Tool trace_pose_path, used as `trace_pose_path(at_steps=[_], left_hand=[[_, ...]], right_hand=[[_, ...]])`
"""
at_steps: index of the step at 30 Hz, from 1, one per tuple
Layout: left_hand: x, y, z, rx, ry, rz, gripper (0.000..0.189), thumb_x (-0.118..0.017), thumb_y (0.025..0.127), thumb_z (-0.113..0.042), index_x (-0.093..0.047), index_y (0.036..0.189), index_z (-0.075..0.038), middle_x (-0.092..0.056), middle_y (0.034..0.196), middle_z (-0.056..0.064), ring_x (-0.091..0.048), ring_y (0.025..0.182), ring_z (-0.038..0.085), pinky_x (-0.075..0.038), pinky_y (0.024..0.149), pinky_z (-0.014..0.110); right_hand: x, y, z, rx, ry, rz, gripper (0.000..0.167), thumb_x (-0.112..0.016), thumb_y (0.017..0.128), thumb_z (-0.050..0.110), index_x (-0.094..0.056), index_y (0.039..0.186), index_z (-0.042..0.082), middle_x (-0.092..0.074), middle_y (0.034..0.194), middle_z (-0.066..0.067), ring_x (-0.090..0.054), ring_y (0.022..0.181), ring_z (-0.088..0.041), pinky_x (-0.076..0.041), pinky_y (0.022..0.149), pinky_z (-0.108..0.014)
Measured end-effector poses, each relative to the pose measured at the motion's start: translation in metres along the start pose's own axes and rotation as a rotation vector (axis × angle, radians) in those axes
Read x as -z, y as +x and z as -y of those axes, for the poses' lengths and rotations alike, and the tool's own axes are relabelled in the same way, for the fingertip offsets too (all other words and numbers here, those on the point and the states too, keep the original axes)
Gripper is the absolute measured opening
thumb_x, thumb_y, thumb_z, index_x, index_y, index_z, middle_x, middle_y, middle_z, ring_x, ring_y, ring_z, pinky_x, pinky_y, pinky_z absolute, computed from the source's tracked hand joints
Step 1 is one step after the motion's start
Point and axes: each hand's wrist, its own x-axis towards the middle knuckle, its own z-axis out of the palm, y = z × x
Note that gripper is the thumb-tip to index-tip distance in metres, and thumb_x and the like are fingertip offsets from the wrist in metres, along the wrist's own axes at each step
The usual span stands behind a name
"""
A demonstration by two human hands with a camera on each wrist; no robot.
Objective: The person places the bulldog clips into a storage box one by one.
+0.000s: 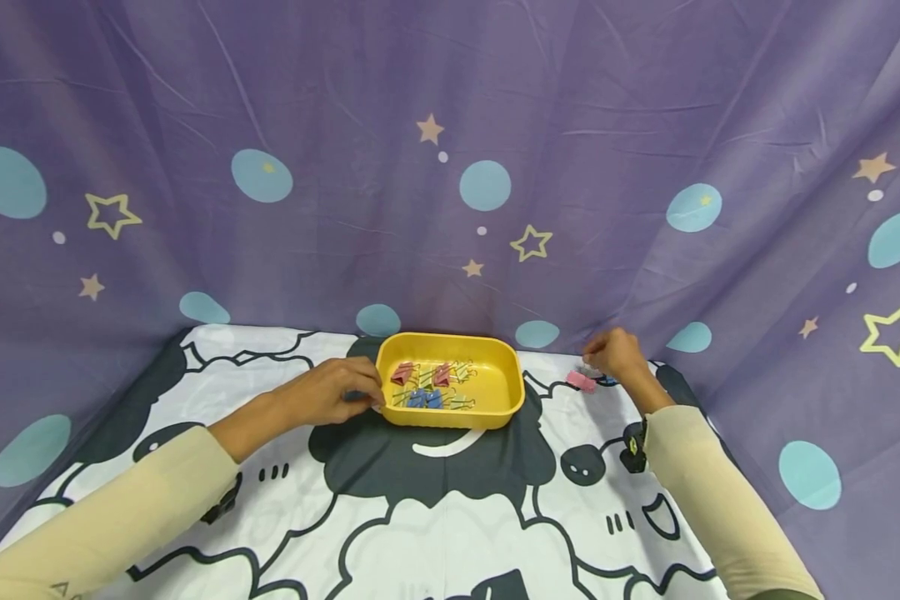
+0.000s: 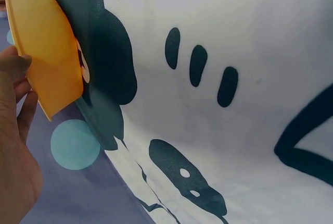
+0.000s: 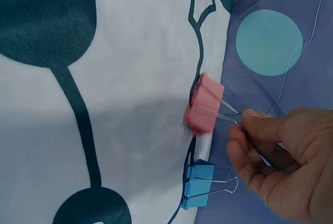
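Observation:
My left hand (image 1: 339, 390) grips the left end of a yellow tray (image 1: 495, 422), with a thumb on its outer wall in the left wrist view. Inside the tray lie several binder clips: pink (image 1: 402, 373), blue (image 1: 434, 399) and pale yellow-green (image 1: 461, 402). Over at the right, my right hand (image 3: 281, 156) pinches the wire handles of a pink binder clip (image 3: 206, 104) between thumb and forefinger. Beside it, at the cloth's far edge, is a blue binder clip (image 3: 199, 185); the right hand partly covers it in the head view.
A white cloth (image 1: 285, 500) with dark cartoon sheep covers the table. Behind its far edge hangs a purple curtain (image 1: 360, 208) with stars and blue dots, which also runs along both sides.

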Motion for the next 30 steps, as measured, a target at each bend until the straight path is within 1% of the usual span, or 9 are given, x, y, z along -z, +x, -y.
trace_pose_path(at_steps=[2,4,6,9,13,17,23,26,30], left_hand=[[0.001,0.0,0.0,-0.002,0.002,-0.002,0.027,-0.092,0.083,0.007,-0.088,0.097,-0.015,-0.079,0.102,-0.005,-0.071,0.099,0.012,-0.064,0.088,0.037],[0.001,0.0,0.0,-0.006,0.002,-0.006,0.027,-0.092,0.082,0.007,-0.088,0.097,-0.015,-0.079,0.102,-0.005,-0.071,0.099,0.012,-0.064,0.087,0.037],[0.001,0.001,0.0,-0.008,0.003,-0.007,0.027,-0.092,0.083,0.007,-0.088,0.097,-0.015,-0.079,0.102,-0.005,-0.071,0.099,0.012,-0.064,0.088,0.037],[0.001,0.001,0.0,-0.008,0.002,-0.007,0.026,-0.092,0.082,0.007,-0.088,0.097,-0.014,-0.079,0.102,-0.004,-0.072,0.099,0.013,-0.064,0.088,0.037],[0.0,0.001,0.0,-0.007,-0.004,-0.005,0.027,-0.092,0.082,0.008,-0.088,0.097,-0.014,-0.079,0.102,-0.004,-0.072,0.1,0.013,-0.065,0.088,0.038],[-0.002,0.0,0.0,-0.004,-0.007,-0.001,0.028,-0.092,0.082,0.009,-0.088,0.098,-0.014,-0.079,0.103,-0.004,-0.072,0.1,0.013,-0.065,0.088,0.038],[-0.003,-0.002,0.001,-0.009,-0.001,-0.002,0.028,-0.092,0.082,0.008,-0.088,0.098,-0.014,-0.079,0.103,-0.005,-0.072,0.1,0.013,-0.065,0.088,0.037],[-0.003,-0.002,0.001,-0.013,0.0,-0.006,0.028,-0.092,0.082,0.009,-0.088,0.098,-0.014,-0.079,0.103,-0.004,-0.072,0.1,0.013,-0.065,0.088,0.038],[-0.002,-0.001,0.001,-0.008,-0.001,-0.006,0.028,-0.092,0.081,0.009,-0.088,0.098,-0.014,-0.079,0.103,-0.004,-0.072,0.1,0.013,-0.065,0.088,0.038]], right_hand=[[0.0,-0.002,0.005,-0.034,0.014,0.029,0.016,-0.083,0.096,0.009,-0.087,0.107,-0.002,-0.086,0.092,-0.013,-0.079,0.086,-0.024,-0.059,0.074,-0.03],[0.0,-0.002,0.006,-0.067,0.065,0.063,0.019,-0.081,0.097,0.006,-0.085,0.111,-0.007,-0.085,0.084,-0.011,-0.077,0.076,-0.016,-0.061,0.07,-0.027],[-0.001,-0.001,0.006,-0.097,0.142,0.094,0.021,-0.078,0.099,0.002,-0.082,0.114,-0.012,-0.083,0.08,-0.009,-0.075,0.071,-0.011,-0.066,0.07,-0.03],[-0.002,-0.001,0.005,-0.141,0.274,0.137,0.023,-0.074,0.101,-0.004,-0.077,0.119,-0.019,-0.082,0.08,-0.012,-0.078,0.067,-0.011,-0.071,0.074,-0.036],[-0.001,-0.003,0.004,-0.177,0.38,0.186,0.026,-0.072,0.101,-0.009,-0.072,0.123,-0.024,-0.082,0.082,-0.017,-0.08,0.067,-0.013,-0.071,0.074,-0.037],[0.003,-0.008,0.007,-0.227,0.511,0.252,0.027,-0.069,0.101,-0.014,-0.067,0.124,-0.027,-0.083,0.084,-0.013,-0.081,0.071,-0.015,-0.072,0.079,-0.039],[0.008,-0.012,0.016,-0.329,0.75,0.339,0.036,-0.061,0.108,-0.01,-0.06,0.14,-0.025,-0.085,0.099,-0.018,-0.085,0.08,-0.018,-0.071,0.086,-0.037],[0.008,-0.01,0.02,-0.345,0.836,0.355,0.041,-0.059,0.11,-0.008,-0.055,0.146,-0.026,-0.085,0.103,-0.02,-0.085,0.084,-0.019,-0.07,0.088,-0.036],[0.009,-0.007,0.028,-0.322,0.929,0.375,0.042,-0.059,0.11,-0.009,-0.052,0.148,-0.024,-0.085,0.104,-0.02,-0.085,0.088,-0.021,-0.07,0.09,-0.036]])
